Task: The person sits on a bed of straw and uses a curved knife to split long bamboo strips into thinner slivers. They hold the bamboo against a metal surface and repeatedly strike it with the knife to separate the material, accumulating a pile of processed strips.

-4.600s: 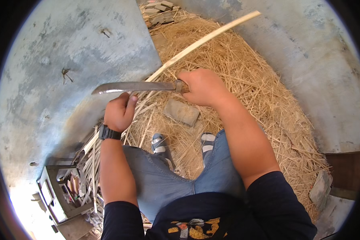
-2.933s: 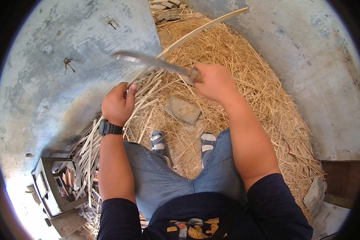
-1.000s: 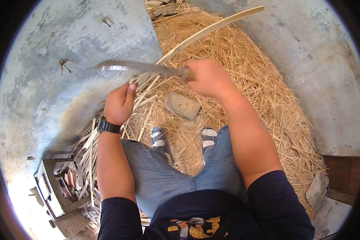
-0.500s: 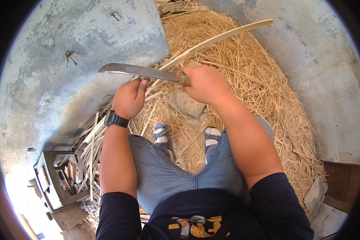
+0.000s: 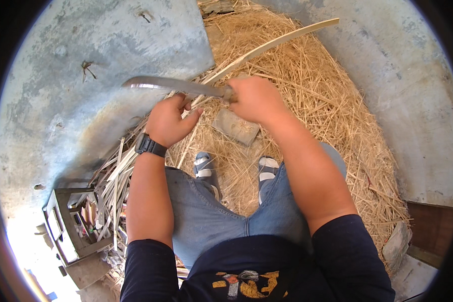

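Observation:
My right hand (image 5: 256, 100) is closed round the short handle of a large curved knife (image 5: 173, 84), whose blade points left and is slightly smeared by motion. A long pale strip, apparently split bamboo (image 5: 272, 46), passes by the blade and my right hand and bends away to the upper right. Just below the blade is my left hand (image 5: 172, 121), with a dark watch on its wrist. Its thumb stands apart from the curled fingers. The fingertips are partly hidden near the blade, and no grip on the strip shows.
Shavings (image 5: 327, 100) cover the floor in a thick heap. Between my feet and the knife lies a flat block (image 5: 235, 127). Thin strips (image 5: 117, 173) are piled at the left beside a wooden frame (image 5: 68, 226). Worn grey-blue surfaces (image 5: 110, 45) rise on both sides; a stone (image 5: 397, 246) sits lower right.
My left thumb has lifted from beside the blade and spread away from the fingers, and that hand has shifted slightly right. The strip's far end has risen a little. My right hand keeps the knife.

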Tool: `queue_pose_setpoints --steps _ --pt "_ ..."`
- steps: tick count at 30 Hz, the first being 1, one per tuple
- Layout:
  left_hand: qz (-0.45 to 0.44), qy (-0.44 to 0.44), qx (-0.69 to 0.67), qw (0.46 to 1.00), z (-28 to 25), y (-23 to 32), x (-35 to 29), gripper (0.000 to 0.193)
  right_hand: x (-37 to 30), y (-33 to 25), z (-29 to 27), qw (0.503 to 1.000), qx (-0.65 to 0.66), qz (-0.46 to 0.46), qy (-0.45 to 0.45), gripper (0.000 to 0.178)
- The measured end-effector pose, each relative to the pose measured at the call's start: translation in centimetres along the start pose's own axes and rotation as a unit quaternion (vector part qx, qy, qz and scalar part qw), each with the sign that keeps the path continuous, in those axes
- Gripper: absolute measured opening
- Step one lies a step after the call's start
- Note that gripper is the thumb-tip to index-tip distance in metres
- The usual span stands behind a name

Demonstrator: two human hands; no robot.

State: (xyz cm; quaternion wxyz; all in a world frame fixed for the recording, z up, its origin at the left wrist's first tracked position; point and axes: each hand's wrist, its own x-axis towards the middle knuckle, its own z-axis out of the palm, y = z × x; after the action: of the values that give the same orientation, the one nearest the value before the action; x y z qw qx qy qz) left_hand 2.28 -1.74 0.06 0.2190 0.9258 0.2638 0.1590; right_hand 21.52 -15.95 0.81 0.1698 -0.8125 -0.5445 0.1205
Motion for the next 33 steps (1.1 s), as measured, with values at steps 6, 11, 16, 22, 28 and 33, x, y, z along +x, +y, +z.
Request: queue_pose_setpoints --steps 6,11,16,22,28,33 --pt "0.006 -0.008 0.067 0.998 -0.4 -1.2 -0.5 0.038 1.4 3.8 -1.0 0.98 0.132 0.138 0.052 0.027" --pt "-0.023 -0.015 0.026 0.999 -0.3 -1.2 -0.4 0.04 0.2 2.1 0.1 0.998 0.039 0.047 0.014 0.028" --pt "-0.047 -0.032 -0.013 0.998 -1.3 -1.4 -0.7 0.043 0.1 2.7 -2.9 0.997 0.055 0.056 -0.004 0.023" --pt "-0.07 -0.025 -0.031 0.997 -1.1 -2.3 -0.4 0.052 -1.1 4.9 -5.7 0.967 0.092 0.214 0.102 0.023" --pt "-0.049 0.014 -0.102 0.994 -0.1 -3.3 -0.4 0.052 -1.6 2.9 -4.4 0.999 -0.024 0.033 0.02 0.019" --pt "-0.032 0.052 -0.116 0.991 -0.5 -3.1 -0.7 0.049 -2.0 4.6 -6.7 0.991 0.059 0.098 0.064 0.024"
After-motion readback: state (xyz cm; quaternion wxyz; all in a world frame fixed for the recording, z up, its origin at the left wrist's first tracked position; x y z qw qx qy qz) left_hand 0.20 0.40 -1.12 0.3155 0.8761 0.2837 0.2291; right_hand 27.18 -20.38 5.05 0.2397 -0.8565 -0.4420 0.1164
